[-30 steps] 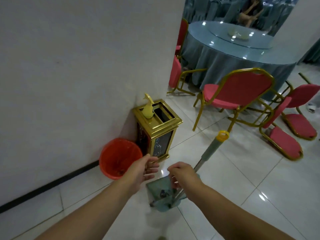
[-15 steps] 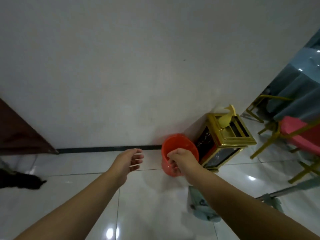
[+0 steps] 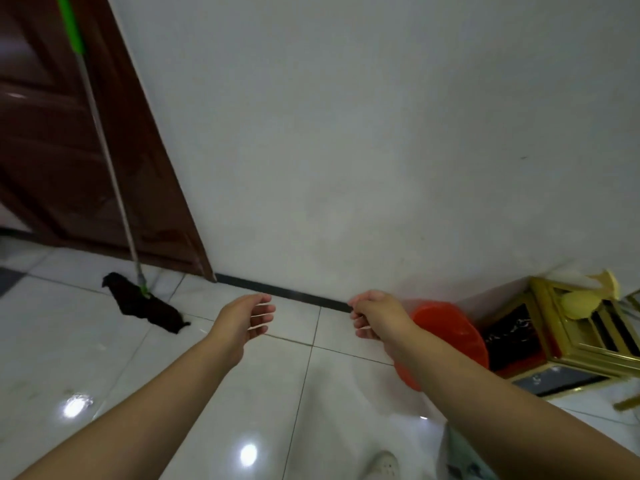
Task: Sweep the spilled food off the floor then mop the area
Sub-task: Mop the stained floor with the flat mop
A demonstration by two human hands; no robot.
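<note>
Both hands are empty: the left hand reaches forward with fingers loosely spread, the right hand with fingers loosely curled round nothing. The mop leans against the brown door, its dark head on the tiled floor, likely parked ready for mopping. The orange bin sits by the wall beside a gold receptacle.

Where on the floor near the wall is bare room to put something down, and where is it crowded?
Bare tiles lie along the black baseboard, between the mop head by the brown door and the orange bin; both hands hover over this patch. Right of it is crowded: the orange bin stands beside the gold cabinet in the corner.
</note>
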